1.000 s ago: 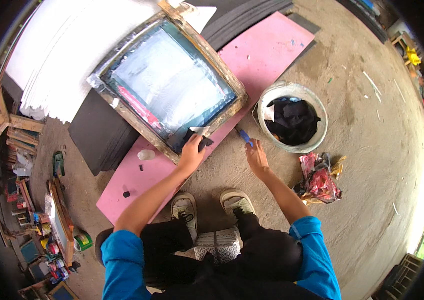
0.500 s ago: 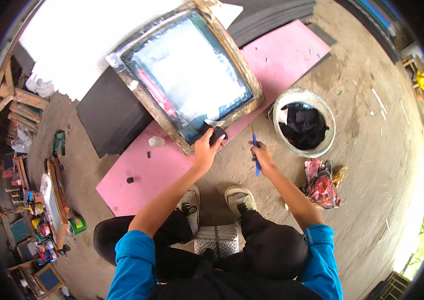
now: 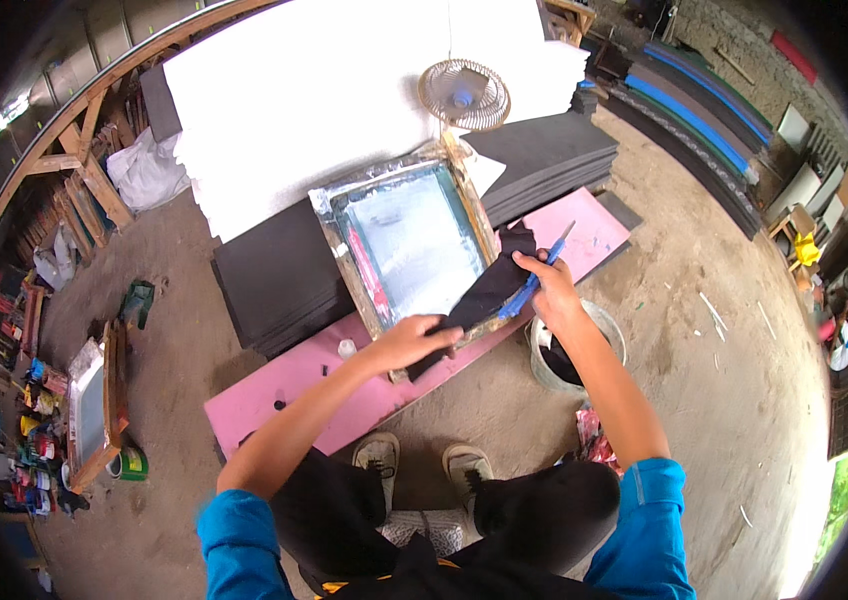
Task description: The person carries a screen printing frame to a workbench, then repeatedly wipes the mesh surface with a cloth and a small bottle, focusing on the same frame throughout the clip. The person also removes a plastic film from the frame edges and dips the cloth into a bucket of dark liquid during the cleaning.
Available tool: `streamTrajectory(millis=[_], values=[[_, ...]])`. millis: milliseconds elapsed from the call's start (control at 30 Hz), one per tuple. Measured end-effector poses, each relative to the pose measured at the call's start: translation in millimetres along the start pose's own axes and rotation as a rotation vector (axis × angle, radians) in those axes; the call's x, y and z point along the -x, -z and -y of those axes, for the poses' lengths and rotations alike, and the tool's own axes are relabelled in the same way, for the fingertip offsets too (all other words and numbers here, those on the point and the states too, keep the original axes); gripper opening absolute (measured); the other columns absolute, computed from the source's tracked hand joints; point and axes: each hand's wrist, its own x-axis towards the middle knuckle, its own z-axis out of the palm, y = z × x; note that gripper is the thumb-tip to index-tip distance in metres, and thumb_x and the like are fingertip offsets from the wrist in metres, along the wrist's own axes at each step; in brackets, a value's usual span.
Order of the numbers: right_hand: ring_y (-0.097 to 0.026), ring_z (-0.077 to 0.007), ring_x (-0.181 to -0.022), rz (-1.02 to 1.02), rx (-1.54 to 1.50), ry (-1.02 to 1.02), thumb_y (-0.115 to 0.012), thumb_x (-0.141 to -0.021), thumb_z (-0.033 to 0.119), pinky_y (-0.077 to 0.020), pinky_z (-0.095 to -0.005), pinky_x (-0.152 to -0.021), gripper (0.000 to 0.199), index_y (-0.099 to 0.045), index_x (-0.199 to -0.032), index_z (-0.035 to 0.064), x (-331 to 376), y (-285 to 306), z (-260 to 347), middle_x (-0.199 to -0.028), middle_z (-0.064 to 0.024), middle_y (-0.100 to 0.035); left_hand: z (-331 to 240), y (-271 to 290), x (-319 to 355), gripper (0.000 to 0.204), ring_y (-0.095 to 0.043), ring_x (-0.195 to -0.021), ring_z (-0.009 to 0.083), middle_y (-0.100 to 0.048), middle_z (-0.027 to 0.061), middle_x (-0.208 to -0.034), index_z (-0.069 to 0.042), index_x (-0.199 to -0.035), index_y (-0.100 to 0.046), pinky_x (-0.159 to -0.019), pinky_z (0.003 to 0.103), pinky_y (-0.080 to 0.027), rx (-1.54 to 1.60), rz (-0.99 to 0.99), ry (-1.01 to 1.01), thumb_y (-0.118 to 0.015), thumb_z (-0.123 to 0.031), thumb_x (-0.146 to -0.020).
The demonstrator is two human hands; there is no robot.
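A dark strip of black cloth (image 3: 485,291) stretches slantwise between my two hands, over the near right side of a wood-framed printing screen (image 3: 350,272). My left hand (image 3: 412,342) is closed on the cloth's lower end, close to the screen's near corner. Higher up, my right hand (image 3: 552,288) grips the other end. That same hand also holds a slim blue tool (image 3: 561,244) with a pointed tip; its exact kind I cannot make out. The screen has a pale middle and a pink streak along its left side.
The screen lies across a pink board (image 3: 269,385) and dark stacked sheets (image 3: 274,268). A small white bottle (image 3: 347,348) and a black cap (image 3: 280,405) are on the board. Right of it stand a bucket (image 3: 620,338) and a red wrapper (image 3: 592,432). A fan (image 3: 464,95) is behind.
The black cloth, bunched in my left hand before, is now drawn out between both hands. My right hand has come up to its far end with the blue tool. The view has tilted up.
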Motion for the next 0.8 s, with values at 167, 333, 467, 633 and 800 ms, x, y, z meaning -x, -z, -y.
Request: streamTrajectory(millis=[167, 333, 467, 633, 800], values=[[-0.047, -0.0144, -0.088, 0.072, 0.255, 0.053, -0.077, -0.070, 0.011, -0.0349, -0.0290, -0.079, 0.041, -0.044, -0.096, 0.0046, 39, -13, 21, -0.090, -0.0028, -0.047, -8, -31, -23, 0.067, -0.050, -0.112, 0.0258, -0.048, 0.0171, -0.117, -0.001, -0.124, -0.037, -0.092, 0.038, -0.043, 0.110, -0.422, -0.433, -0.073, -0.032, -0.077], [-0.044, -0.0103, -0.076, 0.006, 0.368, 0.105, -0.074, -0.071, 0.003, -0.0343, -0.0273, -0.068, 0.039, -0.039, -0.084, 0.0107, 67, -11, 16, -0.081, 0.0010, -0.039, -21, -59, -42, 0.041, -0.057, -0.089, 0.0180, -0.055, 0.0091, -0.092, -0.001, -0.098, -0.047, -0.079, 0.032, -0.048, 0.158, -0.530, -0.506, -0.076, -0.019, -0.075], [-0.046, -0.0099, -0.073, 0.028, 0.306, 0.168, -0.070, -0.074, -0.001, -0.0378, -0.0273, -0.063, 0.037, -0.036, -0.083, 0.0101, 57, 6, 8, -0.079, 0.0008, -0.039, -26, -72, -61, 0.037, -0.060, -0.077, 0.0179, -0.057, 0.0092, -0.085, -0.001, -0.093, -0.047, -0.068, 0.030, -0.052, 0.296, -0.560, -0.569, -0.075, -0.019, -0.076], [-0.050, -0.0109, -0.076, -0.023, 0.368, 0.172, -0.072, -0.073, 0.004, -0.0400, -0.0264, -0.064, 0.031, -0.046, -0.091, 0.0037, 43, 23, -6, -0.084, -0.0034, -0.050, -20, -75, -73, 0.032, -0.063, -0.074, 0.0173, -0.062, 0.0103, -0.082, 0.000, -0.091, -0.049, -0.067, 0.030, -0.052, 0.248, -0.600, -0.523, -0.073, -0.015, -0.078], [-0.052, -0.0116, -0.065, 0.011, 0.342, 0.237, -0.073, -0.072, 0.003, -0.0400, -0.0269, -0.060, 0.027, -0.051, -0.087, 0.0035, 38, 27, -7, -0.076, -0.0032, -0.055, -17, -69, -72, 0.022, -0.061, -0.071, 0.0119, -0.066, 0.0080, -0.078, -0.001, -0.091, -0.058, -0.063, 0.027, -0.048, 0.267, -0.540, -0.500, -0.070, -0.016, -0.080]])
